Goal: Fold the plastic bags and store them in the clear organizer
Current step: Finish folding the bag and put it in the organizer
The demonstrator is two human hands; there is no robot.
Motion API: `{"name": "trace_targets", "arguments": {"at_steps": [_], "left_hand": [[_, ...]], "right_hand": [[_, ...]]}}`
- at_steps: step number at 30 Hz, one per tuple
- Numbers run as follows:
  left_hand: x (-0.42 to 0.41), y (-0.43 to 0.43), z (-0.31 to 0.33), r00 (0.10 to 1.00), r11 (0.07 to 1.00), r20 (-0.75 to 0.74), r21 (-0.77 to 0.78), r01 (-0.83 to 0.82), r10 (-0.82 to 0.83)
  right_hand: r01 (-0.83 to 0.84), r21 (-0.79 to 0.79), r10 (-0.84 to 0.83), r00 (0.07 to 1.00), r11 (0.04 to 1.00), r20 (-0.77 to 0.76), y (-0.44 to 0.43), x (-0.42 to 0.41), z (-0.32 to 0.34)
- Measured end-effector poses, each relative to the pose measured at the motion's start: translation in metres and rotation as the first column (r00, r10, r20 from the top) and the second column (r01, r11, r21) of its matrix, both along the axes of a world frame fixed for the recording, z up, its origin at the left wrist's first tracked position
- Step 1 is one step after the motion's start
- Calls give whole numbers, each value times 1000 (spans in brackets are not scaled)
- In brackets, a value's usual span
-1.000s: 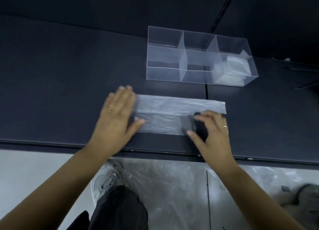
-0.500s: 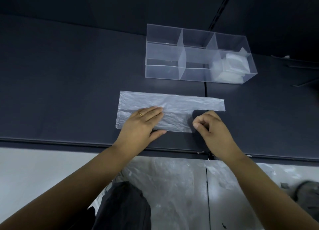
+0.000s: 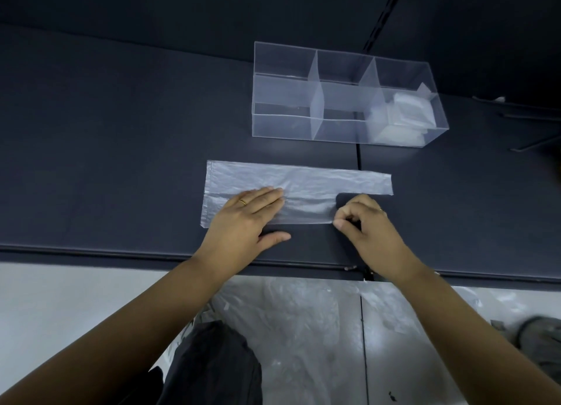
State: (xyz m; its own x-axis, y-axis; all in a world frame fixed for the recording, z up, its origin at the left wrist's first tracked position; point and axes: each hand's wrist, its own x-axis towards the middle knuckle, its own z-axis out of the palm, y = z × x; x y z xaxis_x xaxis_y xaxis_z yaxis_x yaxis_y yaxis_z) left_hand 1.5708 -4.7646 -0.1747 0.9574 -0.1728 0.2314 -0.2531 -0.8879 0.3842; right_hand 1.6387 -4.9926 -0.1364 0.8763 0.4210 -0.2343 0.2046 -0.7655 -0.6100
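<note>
A clear plastic bag (image 3: 303, 183) lies flat in a long strip on the dark table, one handle reaching right. My left hand (image 3: 246, 219) presses flat on its near left part, fingers straight. My right hand (image 3: 364, 222) pinches the bag's near right corner between thumb and curled fingers. Behind the bag stands the clear organizer (image 3: 282, 125) with several compartments. Folded bags (image 3: 403, 116) fill its right end; the other compartments look empty.
The table's front edge (image 3: 121, 253) runs just below my hands. Below it, loose plastic bags (image 3: 288, 319) lie on the floor beside my dark trouser leg (image 3: 212, 368). A seam (image 3: 358, 155) splits the tabletop near the bag's right end.
My left hand slid from the bag's left end toward its middle and now lies flat there. My right hand's fingers curled in and took hold of the near right corner.
</note>
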Motion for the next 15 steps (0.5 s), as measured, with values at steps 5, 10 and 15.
{"name": "trace_targets", "arguments": {"at_steps": [5, 10, 15], "left_hand": [[3, -2, 0, 997, 1000, 78, 7, -3, 2], [4, -3, 5, 992, 1000, 130, -22, 12, -9], [2, -2, 13, 997, 997, 70, -74, 16, -11]], "right_hand": [[36, 93, -26, 993, 995, -111, -4, 7, 18], [-226, -140, 253, 941, 964, 223, 22, -6, 18], [-167, -84, 187, 889, 982, 419, 45, -18, -7]]}}
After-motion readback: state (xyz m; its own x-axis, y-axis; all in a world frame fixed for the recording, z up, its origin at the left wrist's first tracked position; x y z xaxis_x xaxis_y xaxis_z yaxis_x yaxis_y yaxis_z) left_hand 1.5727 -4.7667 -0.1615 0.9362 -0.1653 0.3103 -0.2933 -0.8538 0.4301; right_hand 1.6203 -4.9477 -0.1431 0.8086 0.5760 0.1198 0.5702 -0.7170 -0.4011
